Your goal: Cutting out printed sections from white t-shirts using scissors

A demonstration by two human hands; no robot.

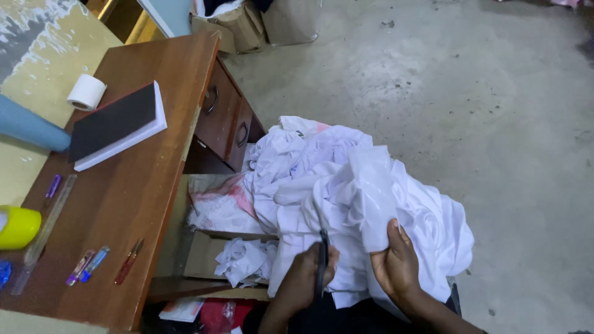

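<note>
I see my left hand (303, 278) low in the middle of the view, its grip closed around the handles of dark scissors (322, 263). The blades point up into a heap of white cloth (346, 198) that lies bunched over my lap. My right hand (396, 263) is just beside the left, its grip pinched on a fold of that cloth, thumb on top and fingers hidden underneath, lifting the fold upright next to the blades. I cannot tell whether the blades are apart or together; the cloth covers their tips.

To the left stands a brown wooden counter (148, 185) with two drawers facing me. On it lies a book (114, 127) with a dark cover and white pages, and a white tape roll (86, 92) sits just beyond it. A blue roll (31, 128) reaches in from the left edge, touching the book's corner. Nearer me, a yellow tape roll (17, 226) sits at the counter's left edge, a clear ruler (44, 232) lies beside it, and a few pens (90, 266) and a small red clipper (129, 261) lie near the front edge.

Between the counter and my knees a cardboard box (204, 250) holds white scraps (244, 260). The floor (482, 105) is grey concrete, and brown bags (247, 25) stand at the far end.
</note>
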